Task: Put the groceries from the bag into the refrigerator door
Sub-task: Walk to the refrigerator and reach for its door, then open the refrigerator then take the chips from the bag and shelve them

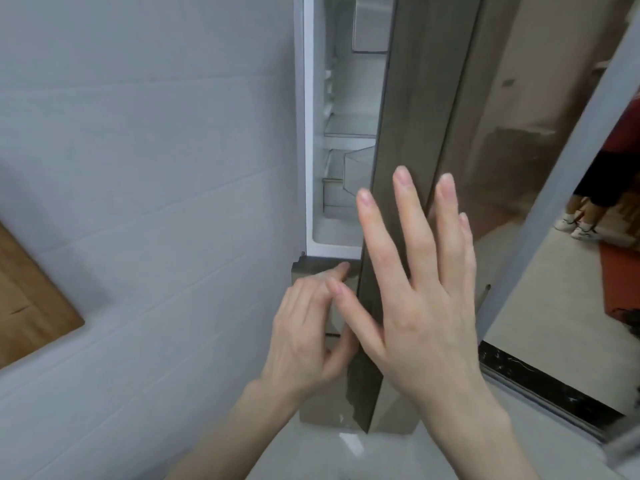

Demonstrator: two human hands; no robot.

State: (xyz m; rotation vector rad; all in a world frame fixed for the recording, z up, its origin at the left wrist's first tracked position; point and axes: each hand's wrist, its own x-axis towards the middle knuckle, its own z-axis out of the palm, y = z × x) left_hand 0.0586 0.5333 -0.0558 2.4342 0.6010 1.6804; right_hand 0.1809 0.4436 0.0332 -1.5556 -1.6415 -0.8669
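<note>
The refrigerator door point(408, 140) stands partly ajar, white shelves showing in the gap. The right hand point(415, 289) lies flat, fingers spread, against the door's outer face; the left hand point(304, 327), fingers loosely bent, holds nothing beside its lower edge

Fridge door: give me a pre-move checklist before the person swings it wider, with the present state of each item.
1. Door ajar, gap showing shelves: ok.
2. Left hand at the door's lower edge, fingers curled by it; firm grip: cannot tell.
3. Right hand open, fingers straight, in front of the door face; contact: cannot tell.
4. Both hands free of groceries: ok.
5. Bag in view: not ok, none visible.
6. Door bins free for groceries: cannot tell, only partly seen.
</note>
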